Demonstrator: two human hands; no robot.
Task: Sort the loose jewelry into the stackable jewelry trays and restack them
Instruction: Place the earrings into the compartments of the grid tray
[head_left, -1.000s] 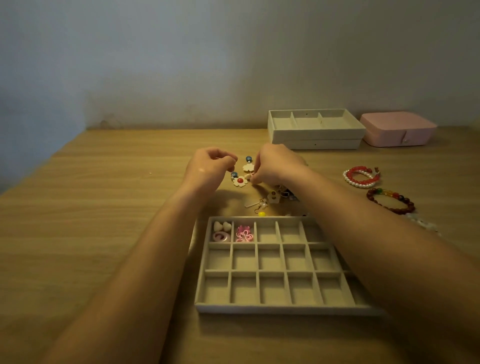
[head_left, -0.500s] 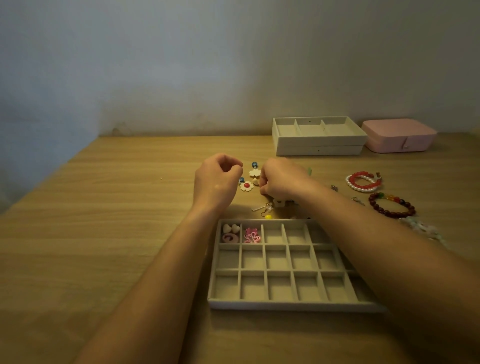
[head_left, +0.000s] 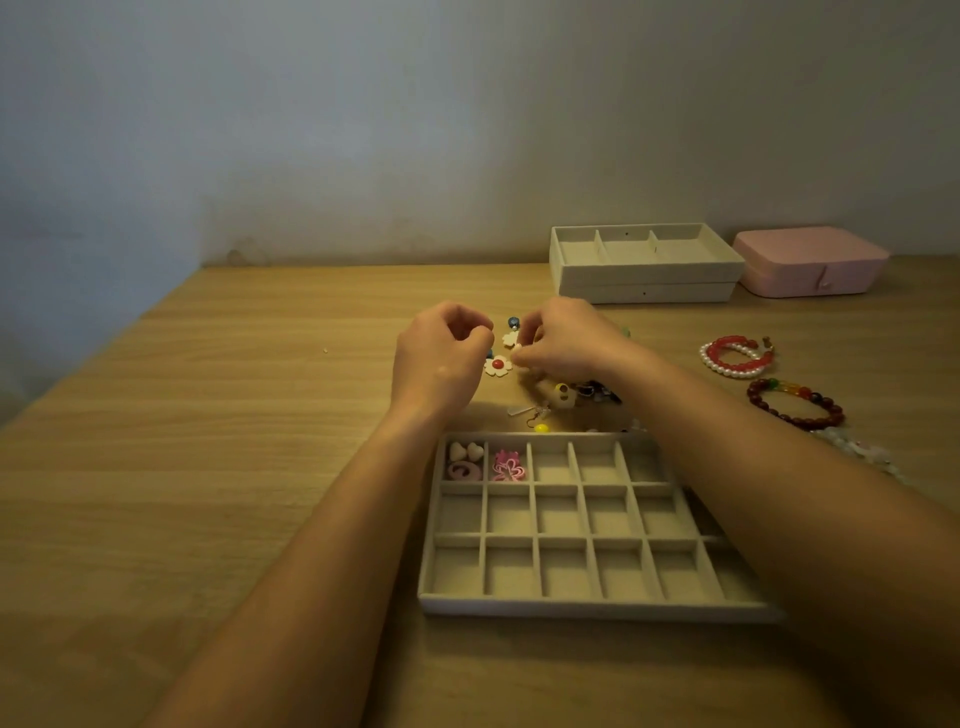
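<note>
A beige grid tray (head_left: 587, 605) lies in front of me. Its far-left cells hold two cream hearts (head_left: 466, 451), a pink ring (head_left: 461, 472) and a pink flower piece (head_left: 508, 466). Behind the tray lies a loose pile of small jewelry (head_left: 566, 396), with a white flower with a red centre (head_left: 497, 366) and a yellow bead (head_left: 541, 428). My right hand (head_left: 569, 340) pinches a small white piece at its fingertips above the pile. To the left of the flower, my left hand (head_left: 441, 358) hovers with its fingers curled; whether it holds anything is hidden.
Two stacked beige trays (head_left: 644, 288) stand at the back, with a pink case (head_left: 810, 262) to their right. A red and pearl bracelet (head_left: 737, 356), a dark red bead bracelet (head_left: 795, 404) and a pale bracelet (head_left: 857, 449) lie on the right of the wooden table (head_left: 234, 415).
Both hands have stayed over the loose pile, fingertips working close together. The view has shifted slightly.
</note>
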